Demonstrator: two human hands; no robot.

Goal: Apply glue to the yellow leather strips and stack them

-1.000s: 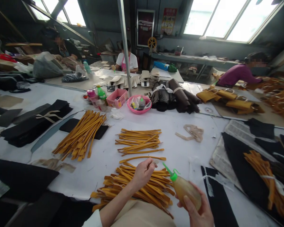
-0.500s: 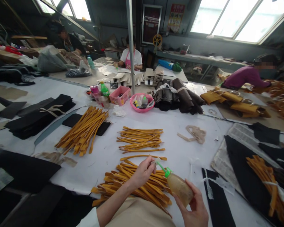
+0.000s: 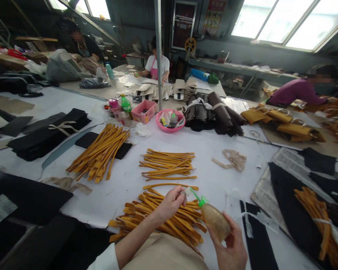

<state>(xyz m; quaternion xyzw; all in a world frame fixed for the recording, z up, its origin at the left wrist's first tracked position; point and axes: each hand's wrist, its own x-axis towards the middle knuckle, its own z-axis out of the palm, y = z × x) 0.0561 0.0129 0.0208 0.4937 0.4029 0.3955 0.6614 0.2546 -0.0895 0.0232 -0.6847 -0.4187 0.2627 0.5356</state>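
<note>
In my right hand (image 3: pixel 231 240) is a squeeze bottle (image 3: pixel 215 222) of cloudy amber liquid, tilted so its green nozzle points up and left. My left hand (image 3: pixel 173 202) pinches a small whitish piece (image 3: pixel 187 191), whose material I cannot make out. The nozzle tip meets the edge of that piece or lies just beside it. Below both hands, close to my body, spreads a heap of mustard-brown straps (image 3: pixel 157 219). Just beyond the left hand, one single strap (image 3: pixel 169 185) lies crosswise, with a row of similar straps (image 3: pixel 167 165) behind it.
Another strap pile (image 3: pixel 100 152) lies left, near tied black sheets (image 3: pixel 52 137). A pink basket (image 3: pixel 170 129), a pink box (image 3: pixel 143 111) and dark rolls (image 3: pixel 214 112) stand behind, by a metal post (image 3: pixel 159 56). Black pieces (image 3: pixel 259 236) lie right. Several people work farther back.
The bottle and its nozzle tip have shifted slightly right relative to my left hand, and more of the whitish piece shows. The view has turned a little.
</note>
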